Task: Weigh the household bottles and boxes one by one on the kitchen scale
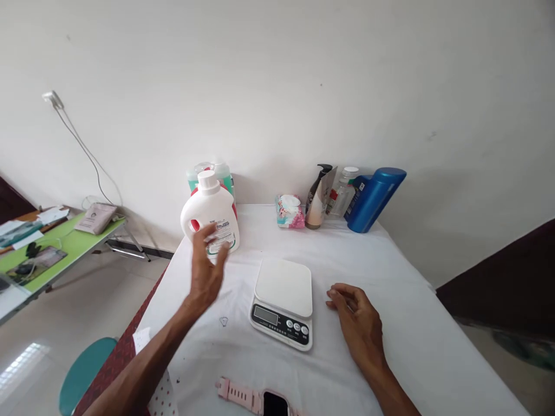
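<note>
My left hand (207, 268) is raised before a white detergent bottle (212, 211), thumb and fingers apart and nothing between them. It overlaps the bottle's label; whether it touches the bottle I cannot tell. A white kitchen scale (284, 289) lies in the middle of the cloth, its platform bare and its small display dark. To the right of the scale, my right hand (359, 323) is low over the cloth, fingers curled in and thumb against them, with nothing visible in its grasp. Near the front edge lies a pink-strapped smartwatch (275, 403), partly cut off by the frame.
Along the wall stand a tissue pack (289, 212), a pump bottle (315, 202), a clear bottle (342, 193) and a tilted blue bottle (375, 199). Green-tinted containers (223, 173) stand behind the detergent. At left are a green table (65, 234) and a teal stool (87, 375).
</note>
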The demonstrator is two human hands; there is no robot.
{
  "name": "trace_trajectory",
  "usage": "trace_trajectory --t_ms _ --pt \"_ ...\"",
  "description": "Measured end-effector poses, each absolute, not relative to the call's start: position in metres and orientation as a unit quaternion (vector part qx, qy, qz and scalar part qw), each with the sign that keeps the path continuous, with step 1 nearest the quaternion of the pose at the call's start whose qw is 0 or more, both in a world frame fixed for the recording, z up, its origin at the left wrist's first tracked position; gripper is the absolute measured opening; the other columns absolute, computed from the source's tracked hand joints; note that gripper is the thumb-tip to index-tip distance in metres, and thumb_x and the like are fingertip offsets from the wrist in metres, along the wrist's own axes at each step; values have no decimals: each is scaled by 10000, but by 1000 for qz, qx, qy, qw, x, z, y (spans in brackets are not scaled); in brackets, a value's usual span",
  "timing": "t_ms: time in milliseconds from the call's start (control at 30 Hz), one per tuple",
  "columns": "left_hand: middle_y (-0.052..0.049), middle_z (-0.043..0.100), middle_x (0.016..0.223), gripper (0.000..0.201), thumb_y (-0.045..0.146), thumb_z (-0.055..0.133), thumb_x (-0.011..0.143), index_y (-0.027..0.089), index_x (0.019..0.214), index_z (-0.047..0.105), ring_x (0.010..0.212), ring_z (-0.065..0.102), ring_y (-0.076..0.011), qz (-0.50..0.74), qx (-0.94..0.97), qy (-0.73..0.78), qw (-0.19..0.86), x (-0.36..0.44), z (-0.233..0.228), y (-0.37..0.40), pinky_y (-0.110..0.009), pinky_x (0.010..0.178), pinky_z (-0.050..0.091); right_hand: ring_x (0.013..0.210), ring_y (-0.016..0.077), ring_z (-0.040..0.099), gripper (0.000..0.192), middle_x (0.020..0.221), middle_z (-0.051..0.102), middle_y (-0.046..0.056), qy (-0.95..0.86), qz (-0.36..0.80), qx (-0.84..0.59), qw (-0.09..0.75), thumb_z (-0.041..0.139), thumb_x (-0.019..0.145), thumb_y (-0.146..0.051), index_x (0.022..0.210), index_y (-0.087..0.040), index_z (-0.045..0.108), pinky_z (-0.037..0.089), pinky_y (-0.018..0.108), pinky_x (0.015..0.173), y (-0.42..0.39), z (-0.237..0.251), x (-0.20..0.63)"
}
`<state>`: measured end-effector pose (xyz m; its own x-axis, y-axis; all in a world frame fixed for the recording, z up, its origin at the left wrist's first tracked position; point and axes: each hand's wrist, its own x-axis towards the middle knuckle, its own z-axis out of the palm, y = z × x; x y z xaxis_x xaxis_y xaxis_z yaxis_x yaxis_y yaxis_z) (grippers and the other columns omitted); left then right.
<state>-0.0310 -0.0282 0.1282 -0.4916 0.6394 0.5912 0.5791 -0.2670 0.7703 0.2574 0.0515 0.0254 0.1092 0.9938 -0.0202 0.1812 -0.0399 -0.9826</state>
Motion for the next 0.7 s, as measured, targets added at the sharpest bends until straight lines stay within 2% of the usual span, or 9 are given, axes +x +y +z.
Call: trace_trajectory --t_ms 67,100,133,200,300,433,500,600,700 --pt "-154 537 1446 516 454 702 937 221 1358 514 1327 564 -291 637 435 627 -110 -61 147 -24 -478 1138 472 832 299 769 500 1068 760 114 -528 429 -573 457 675 801 -645 1042 -207 690 612 506 856 50 27 259" --pt "-166 500 1469 566 466 736 900 209 1351 511 1365 533 -305 636 400 644 -142 -75 152 -21 -481 1162 446 845 297 765 500 1061 754 119 -536 428 -565 458 653 809 -647 1037 -202 682 617 485 838 50 28 259" --pt "-176 479 1475 593 480 753 872 198 1334 511 1370 528 -316 635 369 666 -133 -89 154 -17 -486 1163 440 860 297 760 498 1055 749 124 -541 425 -558 463 636 813 -649 1024 -200 675 623 467 818 50 28 258" --pt "-165 527 1403 555 541 709 883 196 1274 519 1296 584 -314 637 307 707 -21 -112 152 -12 -503 1114 473 885 297 750 482 1041 740 134 -549 422 -545 473 611 823 -645 996 -199 662 630 438 780 53 28 257" --pt "-107 620 1217 485 597 638 904 202 1167 540 1121 669 -265 644 264 710 105 -133 142 -20 -474 1032 514 832 282 740 440 971 730 123 -556 418 -538 476 594 840 -621 968 -204 646 628 419 725 58 27 256" --pt "-82 662 1133 494 630 633 903 201 1139 569 1009 700 -218 657 284 692 94 -128 134 -54 -397 949 538 749 257 722 362 911 721 99 -564 408 -539 474 599 841 -565 932 -216 628 613 397 670 63 24 255" --pt "-98 670 1197 532 659 618 923 205 1198 586 1056 700 -233 610 343 708 93 -111 125 -77 -396 942 547 739 248 720 324 915 725 96 -564 407 -543 470 602 847 -530 930 -218 627 609 380 651 64 23 254" --pt "-137 646 1335 523 627 580 983 215 1306 589 1174 673 -279 456 466 747 130 -72 102 -119 -452 983 556 710 230 717 275 929 732 89 -565 400 -549 468 604 858 -483 933 -220 629 607 367 650 63 22 252" --pt "-171 562 1482 534 513 580 1029 245 1483 495 1328 602 -312 295 593 738 132 -35 77 -167 -514 1058 538 663 204 709 204 929 741 69 -572 387 -553 465 611 865 -418 926 -224 629 607 360 672 60 21 252"
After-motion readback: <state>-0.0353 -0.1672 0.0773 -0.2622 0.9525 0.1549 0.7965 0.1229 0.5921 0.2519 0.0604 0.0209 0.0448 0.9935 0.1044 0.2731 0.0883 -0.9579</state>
